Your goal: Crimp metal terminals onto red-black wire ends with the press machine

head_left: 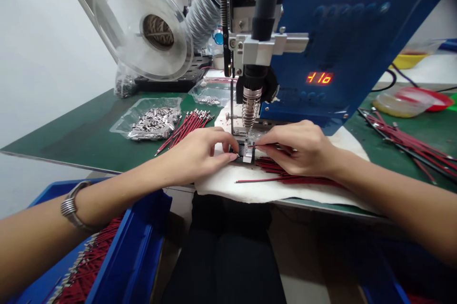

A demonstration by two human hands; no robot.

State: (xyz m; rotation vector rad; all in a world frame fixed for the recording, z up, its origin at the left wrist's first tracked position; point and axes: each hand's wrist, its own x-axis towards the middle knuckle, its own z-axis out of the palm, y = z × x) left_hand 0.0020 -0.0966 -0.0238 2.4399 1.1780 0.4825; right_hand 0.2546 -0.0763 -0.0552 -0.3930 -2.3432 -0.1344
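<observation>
My left hand (pixel 203 151) and my right hand (pixel 300 146) meet at a small metal fixture (pixel 246 154) under the soldering tip (pixel 250 111) of a blue machine (pixel 342 32). The left fingers pinch something small at the fixture's left side; I cannot make out what. The right fingers pinch a thin red wire (pixel 271 146) that points into the fixture. A bundle of red wires (pixel 285 170) lies under my right hand on a white cloth (pixel 232 185). One loose red wire (pixel 257 180) lies in front of the fixture.
Red wires with metal ends (pixel 185 130) and a bag of metal terminals (pixel 152 123) lie at the left on the green table (pixel 71 137). A solder spool (pixel 157 32) stands behind. More red wires (pixel 407 144) lie right. A blue bin (pixel 117 251) of finished wires sits lower left.
</observation>
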